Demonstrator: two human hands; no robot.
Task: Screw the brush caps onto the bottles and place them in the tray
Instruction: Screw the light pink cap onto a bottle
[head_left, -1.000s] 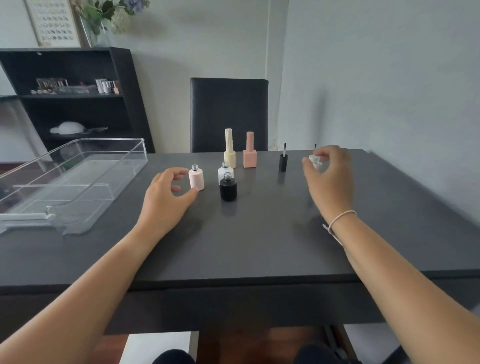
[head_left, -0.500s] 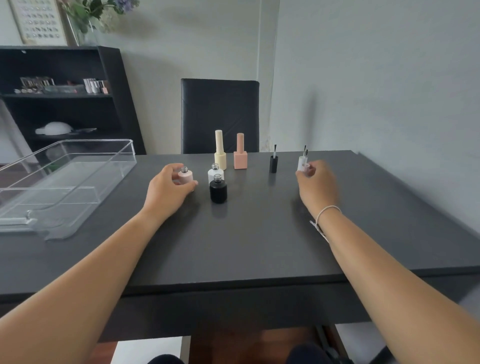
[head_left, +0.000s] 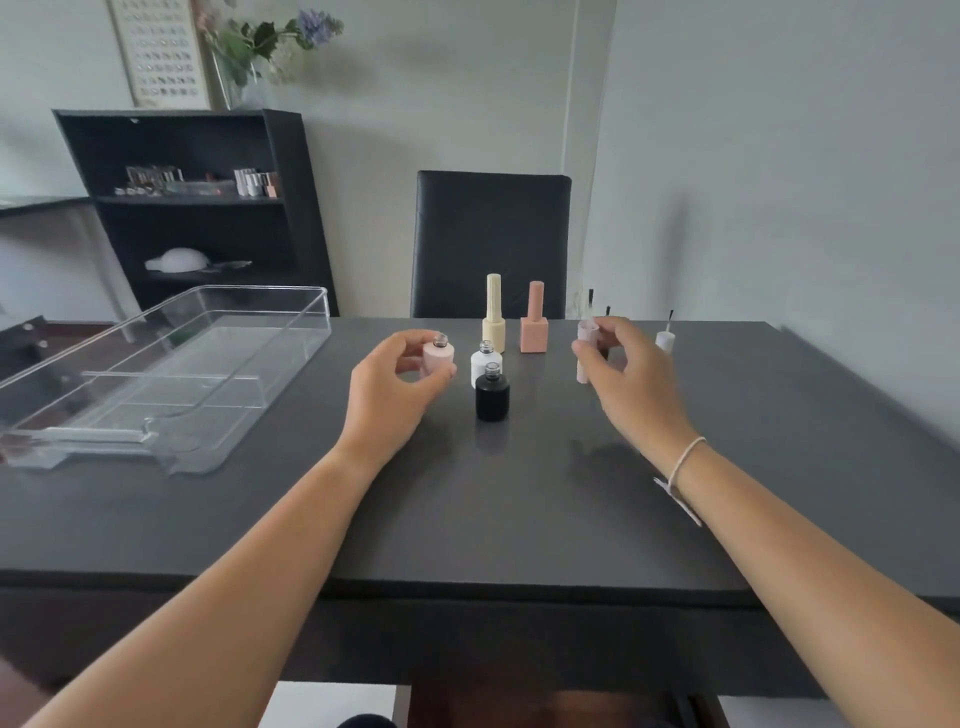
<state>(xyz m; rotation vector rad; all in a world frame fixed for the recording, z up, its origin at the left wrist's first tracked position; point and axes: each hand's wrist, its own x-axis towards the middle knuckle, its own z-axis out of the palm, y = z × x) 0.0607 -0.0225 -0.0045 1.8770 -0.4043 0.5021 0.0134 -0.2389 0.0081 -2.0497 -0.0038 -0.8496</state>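
My left hand (head_left: 397, 387) grips the open pale pink bottle (head_left: 439, 357) near the table's middle. My right hand (head_left: 631, 376) pinches a pale pink brush cap (head_left: 586, 332), blurred, its brush pointing up. Between the hands stand an open white bottle (head_left: 485, 365) and an open black bottle (head_left: 492, 399). A black brush cap (head_left: 607, 312) is mostly hidden behind my right fingers. A white brush cap (head_left: 665, 340) stands to their right. The clear tray (head_left: 171, 374) lies at the left.
A capped cream bottle (head_left: 493, 318) and a capped peach bottle (head_left: 534, 323) stand at the far side of the dark table (head_left: 519, 493). A black chair (head_left: 491, 244) is behind it, and a black shelf (head_left: 208, 208) stands at the back left.
My right hand has picked up the pale pink cap and moved left with it, leaving the white cap standing. My left hand has closed round the pink bottle.
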